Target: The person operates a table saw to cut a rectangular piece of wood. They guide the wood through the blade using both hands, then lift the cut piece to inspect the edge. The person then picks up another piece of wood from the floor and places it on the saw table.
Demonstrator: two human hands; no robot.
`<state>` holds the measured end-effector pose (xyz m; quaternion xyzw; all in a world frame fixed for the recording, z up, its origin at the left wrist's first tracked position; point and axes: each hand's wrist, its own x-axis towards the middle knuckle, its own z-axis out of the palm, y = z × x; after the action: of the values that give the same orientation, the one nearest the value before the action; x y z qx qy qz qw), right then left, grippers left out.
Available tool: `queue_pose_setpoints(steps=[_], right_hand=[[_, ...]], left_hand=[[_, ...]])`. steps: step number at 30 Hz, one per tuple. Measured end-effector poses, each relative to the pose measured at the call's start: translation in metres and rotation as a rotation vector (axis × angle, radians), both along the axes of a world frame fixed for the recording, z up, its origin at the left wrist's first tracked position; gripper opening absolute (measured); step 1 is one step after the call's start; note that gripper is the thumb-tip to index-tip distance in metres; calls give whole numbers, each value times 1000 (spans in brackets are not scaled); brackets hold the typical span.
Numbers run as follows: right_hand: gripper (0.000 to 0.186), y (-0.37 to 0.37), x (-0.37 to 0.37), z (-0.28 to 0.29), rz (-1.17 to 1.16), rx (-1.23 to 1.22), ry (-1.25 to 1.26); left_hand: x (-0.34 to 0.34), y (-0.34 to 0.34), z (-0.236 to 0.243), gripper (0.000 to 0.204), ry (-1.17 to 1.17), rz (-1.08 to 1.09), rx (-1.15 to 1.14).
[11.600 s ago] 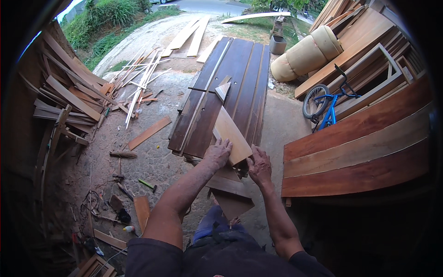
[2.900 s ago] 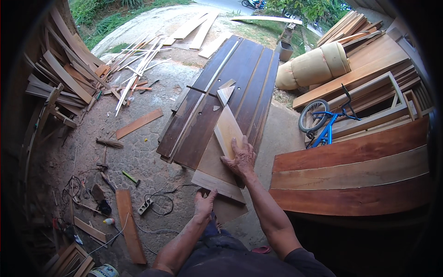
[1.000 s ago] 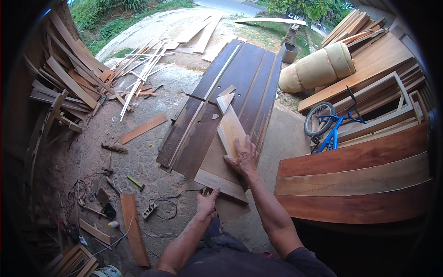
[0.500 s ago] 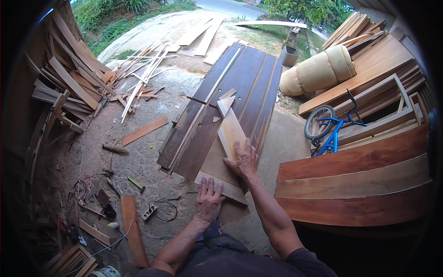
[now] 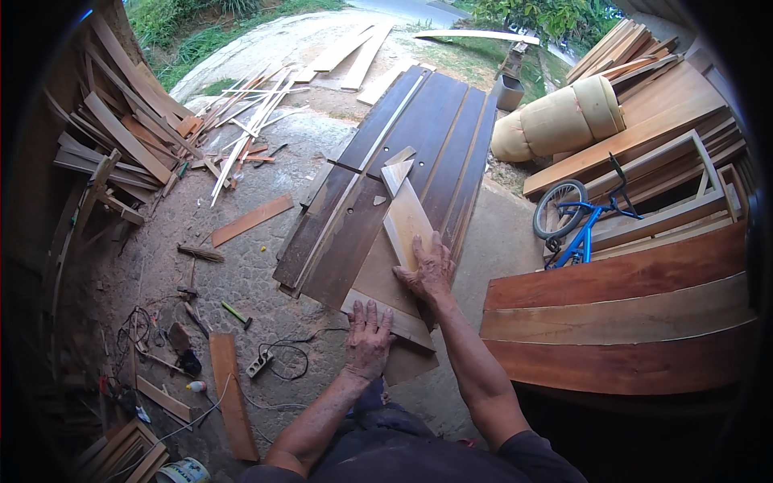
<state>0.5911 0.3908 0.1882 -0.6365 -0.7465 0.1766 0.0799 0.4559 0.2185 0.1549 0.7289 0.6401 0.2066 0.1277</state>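
Observation:
My left hand point(image 5: 369, 344) lies with its fingers stretched flat on a short wooden crosspiece point(image 5: 407, 328) at the near end of the work surface. Farther forward, my right hand point(image 5: 427, 270) rests on a pale wooden board point(image 5: 407, 216), thumb spread from its fingers. That board runs forward at a slant and narrows to an angled tip. Beneath it is a flat brown panel point(image 5: 378, 270), partly covered by the boards. All of this lies on long dark planks point(image 5: 431, 121) set side by side. Small wood offcuts point(image 5: 379, 200) lie near the board's tip.
A green-handled hammer point(image 5: 237, 315), a power strip with cable point(image 5: 259, 362) and a loose plank point(image 5: 231, 394) lie on the floor at left. Wood strips point(image 5: 254, 121) are heaped beyond. At right are a blue bicycle point(image 5: 584, 233), a rolled foam mattress point(image 5: 555, 121) and wide boards point(image 5: 620, 322).

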Motion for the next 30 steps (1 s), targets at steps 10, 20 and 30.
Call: queue_pose_setpoints(steps=[10, 20, 30], right_hand=[[92, 9, 3, -3, -6, 9, 10], [91, 15, 4, -4, -3, 2, -7], [89, 22, 5, -3, -9, 68, -44]], left_hand=[[3, 9, 2, 58, -2, -2, -15], [8, 13, -5, 50, 41, -35, 28], [11, 24, -1, 46, 45, -36, 9]])
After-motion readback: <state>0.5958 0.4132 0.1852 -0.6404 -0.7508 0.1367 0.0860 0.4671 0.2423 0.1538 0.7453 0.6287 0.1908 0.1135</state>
